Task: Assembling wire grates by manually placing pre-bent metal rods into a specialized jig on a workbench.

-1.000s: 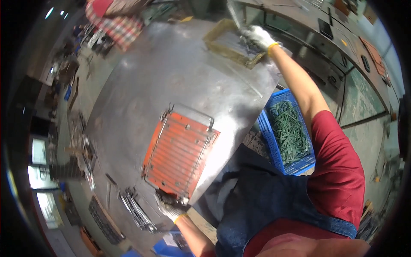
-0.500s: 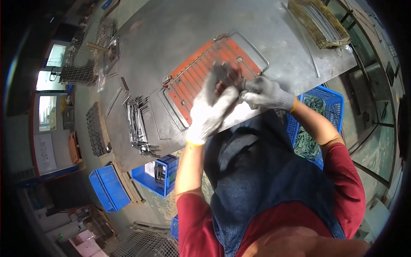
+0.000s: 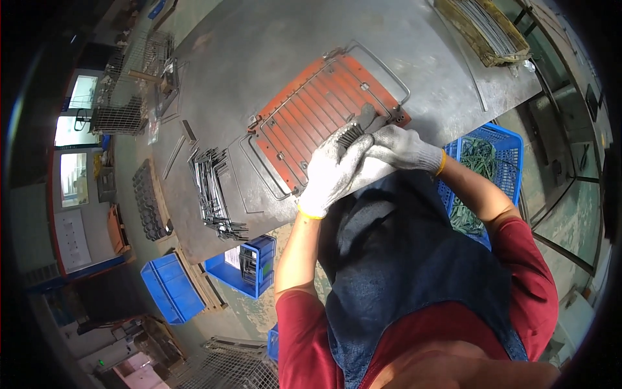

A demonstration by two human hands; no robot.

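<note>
An orange slotted jig plate (image 3: pixel 317 110) with a wire frame around it lies on the grey steel table (image 3: pixel 272 39). Both of my hands wear white knit gloves and meet at the plate's near edge. My left hand (image 3: pixel 334 172) grips a bundle of thin dark metal wires (image 3: pixel 351 134), whose ends stick out above its fingers. My right hand (image 3: pixel 398 146) closes on the same bundle from the right. A dark blue apron hangs below my hands.
A stack of bent wire parts (image 3: pixel 210 191) lies on the table's left. A shallow tray of rods (image 3: pixel 483 29) sits at the far right corner. A blue crate of green pieces (image 3: pixel 483 159) stands right, more blue bins (image 3: pixel 243 262) below the table edge.
A second ago my right hand reached to the far tray and my left held the plate's edge. Both hands have since come together over the plate, holding the wire bundle.
</note>
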